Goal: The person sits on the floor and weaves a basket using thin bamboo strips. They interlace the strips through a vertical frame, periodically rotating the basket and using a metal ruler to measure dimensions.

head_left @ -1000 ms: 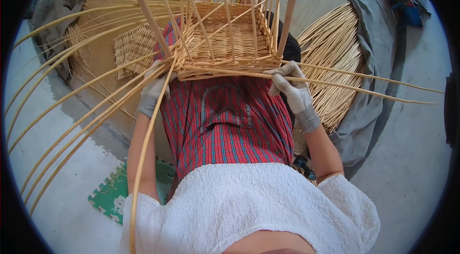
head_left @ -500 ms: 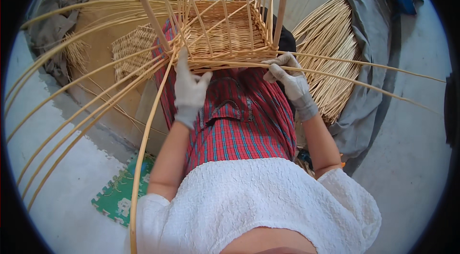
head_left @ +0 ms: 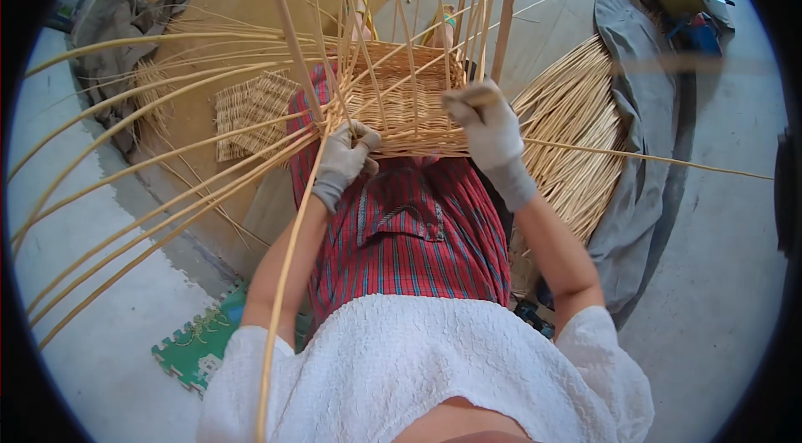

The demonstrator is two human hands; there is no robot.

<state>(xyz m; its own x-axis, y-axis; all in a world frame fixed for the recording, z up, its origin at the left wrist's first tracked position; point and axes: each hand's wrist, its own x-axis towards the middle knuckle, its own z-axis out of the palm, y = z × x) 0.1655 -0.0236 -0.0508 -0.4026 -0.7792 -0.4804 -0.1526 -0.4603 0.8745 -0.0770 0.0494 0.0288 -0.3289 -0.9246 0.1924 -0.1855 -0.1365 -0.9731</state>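
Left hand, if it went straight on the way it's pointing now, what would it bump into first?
Most likely the near side of the woven basket: the left hand is right at its left end, seemingly touching, though depth is hard to judge.

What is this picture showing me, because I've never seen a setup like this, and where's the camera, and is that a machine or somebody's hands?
There's no machine: those are a person's own two hands, in pale gloves. A wide fisheye camera worn on the head looks down, so straight edges bend.

A woven basket sits over the lap, above red checked cloth. The left hand is at its near left corner, fingers curled; the right hand, slightly blurred, is near the right corner. What either grips is hard to tell.

Long rods fan out leftward. On the floor lie a woven piece to the left and, to the right, a rod pile beside grey cloth.
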